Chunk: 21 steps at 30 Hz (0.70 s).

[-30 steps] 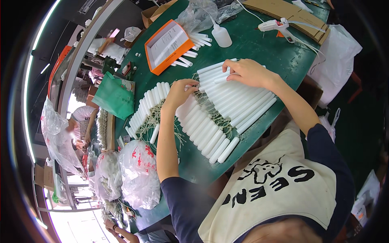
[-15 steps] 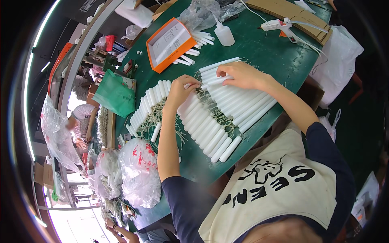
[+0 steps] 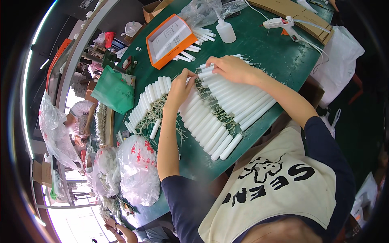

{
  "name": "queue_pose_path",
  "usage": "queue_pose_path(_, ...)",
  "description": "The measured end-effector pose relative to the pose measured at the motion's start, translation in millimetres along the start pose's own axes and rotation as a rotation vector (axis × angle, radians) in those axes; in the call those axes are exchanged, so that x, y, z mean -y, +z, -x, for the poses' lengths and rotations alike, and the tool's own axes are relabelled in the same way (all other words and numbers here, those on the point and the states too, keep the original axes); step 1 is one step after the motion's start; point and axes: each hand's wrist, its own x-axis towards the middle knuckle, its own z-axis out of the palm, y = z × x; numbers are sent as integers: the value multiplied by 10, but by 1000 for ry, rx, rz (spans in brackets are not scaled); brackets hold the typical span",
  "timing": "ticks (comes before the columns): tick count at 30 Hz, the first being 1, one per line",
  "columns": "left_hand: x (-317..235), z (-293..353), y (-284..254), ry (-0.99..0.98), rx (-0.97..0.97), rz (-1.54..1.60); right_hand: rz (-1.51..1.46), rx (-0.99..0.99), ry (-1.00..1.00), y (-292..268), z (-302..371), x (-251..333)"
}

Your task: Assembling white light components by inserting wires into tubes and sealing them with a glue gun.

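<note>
My left hand (image 3: 179, 91) is over the far end of the middle row of short white tubes (image 3: 204, 128). Its thumb and fingertips are pinched together beside thin pale wires (image 3: 207, 96); what they grip is mostly hidden. My right hand (image 3: 233, 69) bends over the far end of the row of longer white tubes (image 3: 243, 99), its fingers closed round the end of one white tube (image 3: 207, 74). The wires run out between the two rows. Left of my left forearm lies a third group of short white tubes (image 3: 150, 94) with tangled wires.
An orange-rimmed box (image 3: 169, 40) stands at the far side, with loose white tubes (image 3: 187, 56) beside it. Near them are a squeeze bottle (image 3: 225, 32), a glue gun (image 3: 279, 24) and flat cardboard (image 3: 289, 16). A green bag (image 3: 114, 90) and stuffed plastic bags (image 3: 138, 174) flank the left edge.
My right hand has moved left and farther away, nearer my left hand, along the far end of the long tubes. My left hand has risen slightly, its fingertips still together.
</note>
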Motion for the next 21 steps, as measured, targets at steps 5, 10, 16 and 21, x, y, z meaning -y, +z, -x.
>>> queue_pose_path(5,80,-9,-39,18,8,96,45,2,-102,67,-30,-46)
queue_pose_path(10,90,4,-52,-48,-45,181,-36,-24,-64,55,-27,-46)
queue_pose_path(16,65,23,-111,-129,-19,122,-208,-8,-35,21,-40,-18)
queue_pose_path(21,71,25,-81,-108,-61,163,-154,4,-121,45,-50,-56)
